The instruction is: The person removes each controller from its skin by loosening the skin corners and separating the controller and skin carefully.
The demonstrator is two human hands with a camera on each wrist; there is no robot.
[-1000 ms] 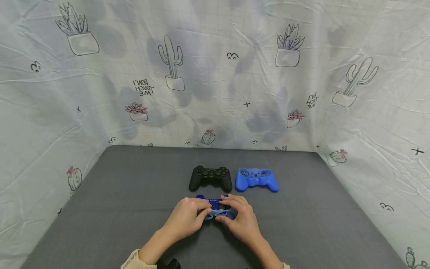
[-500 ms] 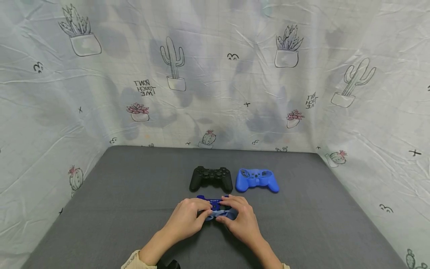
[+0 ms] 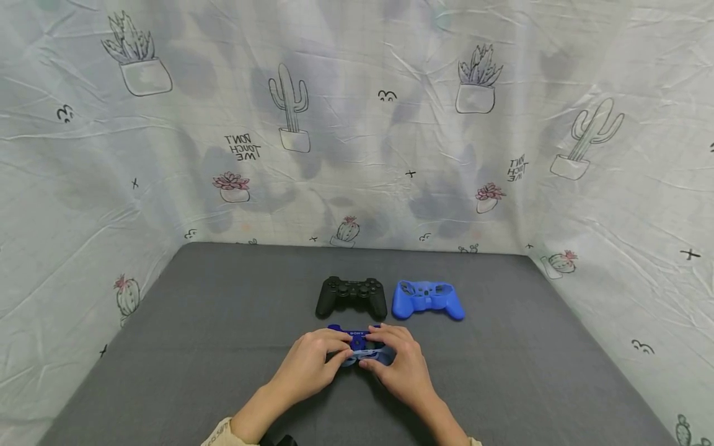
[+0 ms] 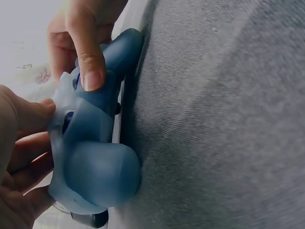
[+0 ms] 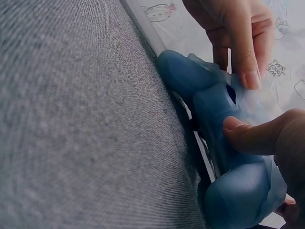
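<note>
Head view: both hands meet at the near middle of the grey cloth-covered bench, on a blue game controller in a soft blue silicone skin. Left hand has its grip curled round the left side; right hand pinches the right, thumb pressing the skin. Just beyond lie a black game controller and an empty blue silicone controller skin, side by side.

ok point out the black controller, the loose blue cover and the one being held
black controller (image 3: 351, 296), head view, middle of its face
loose blue cover (image 3: 427, 299), head view, centre of its top
held blue controller (image 4: 97, 167), left wrist view, rounded handle
</note>
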